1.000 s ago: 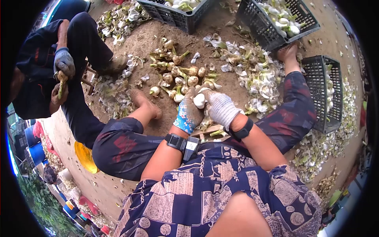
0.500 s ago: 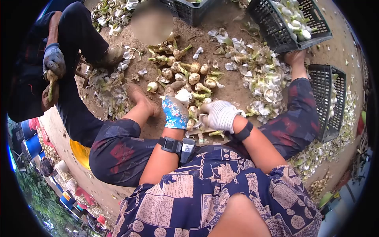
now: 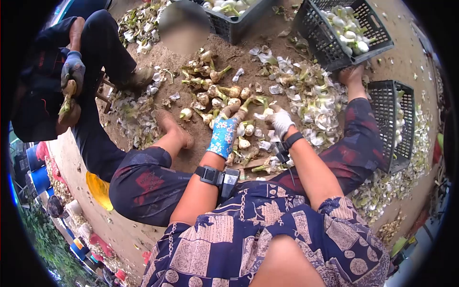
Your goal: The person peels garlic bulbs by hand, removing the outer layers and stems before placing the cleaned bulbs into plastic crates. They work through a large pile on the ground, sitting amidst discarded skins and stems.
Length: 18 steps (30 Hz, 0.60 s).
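Note:
My left hand (image 3: 227,129), in a blue floral glove with dirty fingertips, is closed on a garlic bulb (image 3: 246,104) with a green stem. To its right my right hand (image 3: 281,120), in a white glove, has its fingers bent together beside that stem; what they pinch is too small to make out. Loose pale skin lies between the hands. Unpeeled garlic bulbs (image 3: 202,98) with stems are heaped on the ground in front of my left hand. Just below the hands sit a few whiter bulbs (image 3: 244,143).
Black crates (image 3: 323,48) of white bulbs stand at the top, and another crate (image 3: 392,103) is at the right. Peeled skins (image 3: 318,103) cover the ground by my right leg. At the left another person's gloved hand (image 3: 73,71) holds a bulb.
My left hand has moved right and now grips a stemmed bulb. My right hand has shifted slightly right and up. The white bulb by my left fingers is no longer seen there.

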{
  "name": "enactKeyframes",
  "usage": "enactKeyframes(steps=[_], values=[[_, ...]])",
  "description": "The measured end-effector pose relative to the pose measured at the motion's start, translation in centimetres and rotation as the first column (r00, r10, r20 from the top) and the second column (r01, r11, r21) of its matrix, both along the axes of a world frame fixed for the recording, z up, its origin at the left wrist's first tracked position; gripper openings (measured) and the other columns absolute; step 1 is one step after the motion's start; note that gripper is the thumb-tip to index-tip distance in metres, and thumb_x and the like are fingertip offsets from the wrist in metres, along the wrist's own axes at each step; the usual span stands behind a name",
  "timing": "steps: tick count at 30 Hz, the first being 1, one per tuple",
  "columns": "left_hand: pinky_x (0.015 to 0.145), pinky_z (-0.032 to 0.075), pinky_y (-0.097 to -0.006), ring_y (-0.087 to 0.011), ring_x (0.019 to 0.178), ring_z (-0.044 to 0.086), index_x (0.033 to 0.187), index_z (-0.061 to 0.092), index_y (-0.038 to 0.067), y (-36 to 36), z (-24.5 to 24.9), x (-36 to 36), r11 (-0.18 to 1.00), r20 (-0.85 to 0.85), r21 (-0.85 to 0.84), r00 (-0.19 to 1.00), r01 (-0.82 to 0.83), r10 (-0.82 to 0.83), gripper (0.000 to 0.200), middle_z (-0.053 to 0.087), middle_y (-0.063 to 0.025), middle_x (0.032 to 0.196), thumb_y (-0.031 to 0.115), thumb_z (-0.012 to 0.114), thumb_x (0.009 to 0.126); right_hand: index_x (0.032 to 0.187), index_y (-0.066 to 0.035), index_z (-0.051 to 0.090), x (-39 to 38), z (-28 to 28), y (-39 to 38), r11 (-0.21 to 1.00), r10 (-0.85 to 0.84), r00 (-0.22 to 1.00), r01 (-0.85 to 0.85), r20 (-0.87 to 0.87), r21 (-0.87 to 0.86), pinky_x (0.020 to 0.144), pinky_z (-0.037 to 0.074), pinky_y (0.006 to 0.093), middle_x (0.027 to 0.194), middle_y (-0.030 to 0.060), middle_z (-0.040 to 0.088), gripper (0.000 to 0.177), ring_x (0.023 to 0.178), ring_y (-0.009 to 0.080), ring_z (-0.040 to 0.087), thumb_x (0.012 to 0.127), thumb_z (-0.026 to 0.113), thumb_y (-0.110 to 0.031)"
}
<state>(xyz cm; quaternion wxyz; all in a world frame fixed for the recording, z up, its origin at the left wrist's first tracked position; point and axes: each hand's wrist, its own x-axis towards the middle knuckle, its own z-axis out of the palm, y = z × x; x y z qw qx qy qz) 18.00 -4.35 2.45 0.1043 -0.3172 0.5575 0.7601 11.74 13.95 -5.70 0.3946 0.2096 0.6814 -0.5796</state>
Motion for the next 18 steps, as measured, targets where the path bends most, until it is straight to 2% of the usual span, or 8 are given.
enactKeyframes(steps=[4, 8, 11, 13, 14, 15, 16, 18], values=[[0.090, 0.041, -0.0293, -0.0170, 0.105, 0.052, 0.126, 0.045, 0.000, 2.7, -0.5, 0.2, 0.934, -0.149, -0.156, 0.927, 0.320, -0.343, 0.050, 0.056, -0.0105, 0.115, 0.018, 0.063, 0.083, 0.124, -0.002, 0.044, 3.1, 10.6, 0.5, 0.821, -0.243, 0.970, 0.202, -0.007, -0.534, 0.061, 0.053, 0.0255, 0.099, 0.0089, 0.059, 0.046, 0.080, 0.0170, 0.059, 0.080, 0.055, 0.003], [0.083, 0.046, -0.0269, -0.0145, 0.099, 0.055, 0.125, 0.045, -0.001, 3.6, 6.6, 1.2, 0.932, -0.329, 0.047, 0.886, 0.360, -0.326, 0.045, 0.057, -0.0092, 0.112, 0.011, 0.059, 0.084, 0.119, 0.000, 0.050, 5.9, 17.9, 1.7, 0.904, -0.139, 0.958, 0.020, -0.250, -0.428, 0.058, 0.053, 0.0244, 0.092, 0.0081, 0.061, 0.035, 0.070, 0.0143, 0.061, 0.085, 0.053, -0.006], [0.082, 0.048, -0.0269, -0.0142, 0.095, 0.057, 0.122, 0.048, -0.001, 3.0, 7.2, 1.8, 0.914, -0.367, -0.311, 0.855, 0.259, -0.367, 0.044, 0.060, -0.0101, 0.108, 0.014, 0.062, 0.083, 0.106, -0.001, 0.058, 5.1, 15.5, 4.9, 0.985, -0.168, 0.807, 0.112, -0.567, -0.133, 0.042, 0.040, 0.0214, 0.056, -0.0013, 0.052, 0.025, 0.045, 0.0076, 0.049, 0.090, 0.047, -0.016], [0.088, 0.046, -0.0339, -0.0229, 0.100, 0.058, 0.121, 0.050, 0.002, 2.8, 8.5, 2.7, 0.709, -0.386, -0.695, 0.769, 0.121, -0.510, 0.051, 0.059, -0.0143, 0.112, 0.025, 0.068, 0.079, 0.100, -0.002, 0.059, 5.8, 19.5, 2.9, 0.867, -0.361, 0.839, 0.142, -0.406, -0.477, 0.054, 0.047, 0.0221, 0.076, 0.0050, 0.059, 0.020, 0.064, 0.0105, 0.056, 0.089, 0.046, -0.013], [0.090, 0.044, -0.0354, -0.0268, 0.105, 0.055, 0.120, 0.050, 0.003, 2.9, 10.3, 3.1, 0.827, -0.503, -0.535, 0.720, 0.174, -0.478, 0.055, 0.058, -0.0168, 0.111, 0.030, 0.069, 0.076, 0.099, -0.002, 0.058, 5.4, 18.3, 4.3, 0.945, 0.002, 0.766, -0.213, -0.643, -0.250, 0.061, 0.049, 0.0247, 0.091, 0.0086, 0.061, 0.019, 0.075, 0.0135, 0.058, 0.088, 0.046, -0.012], [0.092, 0.042, -0.0360, -0.0289, 0.107, 0.054, 0.120, 0.049, 0.002, 3.4, 10.8, 2.9, 0.694, -0.418, -0.692, 0.674, 0.198, -0.609, 0.058, 0.056, -0.0191, 0.111, 0.032, 0.070, 0.074, 0.095, 0.000, 0.058, 5.5, 17.0, 4.2, 0.957, 0.083, 0.638, -0.264, -0.766, -0.116, 0.060, 0.048, 0.0265, 0.086, 0.0087, 0.062, 0.019, 0.073, 0.0144, 0.059, 0.087, 0.049, -0.015], [0.092, 0.042, -0.0376, -0.0326, 0.107, 0.052, 0.124, 0.045, 0.002, 3.5, 13.1, 3.6, 0.701, -0.441, -0.667, 0.624, 0.252, -0.644, 0.065, 0.055, -0.0205, 0.113, 0.030, 0.071, 0.072, 0.091, 0.001, 0.059, 5.8, 18.3, 3.9, 0.917, 0.382, 0.456, -0.292, -0.803, 0.271, 0.056, 0.046, 0.0269, 0.075, 0.0073, 0.061, 0.025, 0.066, 0.0138, 0.058, 0.088, 0.053, -0.023], [0.091, 0.041, -0.0402, -0.0355, 0.105, 0.052, 0.128, 0.042, 0.002, 3.2, 14.9, 4.4, 0.576, -0.376, -0.793, 0.585, 0.198, -0.718, 0.071, 0.054, -0.0212, 0.112, 0.030, 0.072, 0.070, 0.085, 0.002, 0.059, 5.2, 14.4, 5.1, 0.880, 0.475, 0.138, -0.060, -0.869, 0.472, 0.053, 0.045, 0.0280, 0.067, 0.0067, 0.059, 0.031, 0.060, 0.0132, 0.056, 0.088, 0.056, -0.029]])
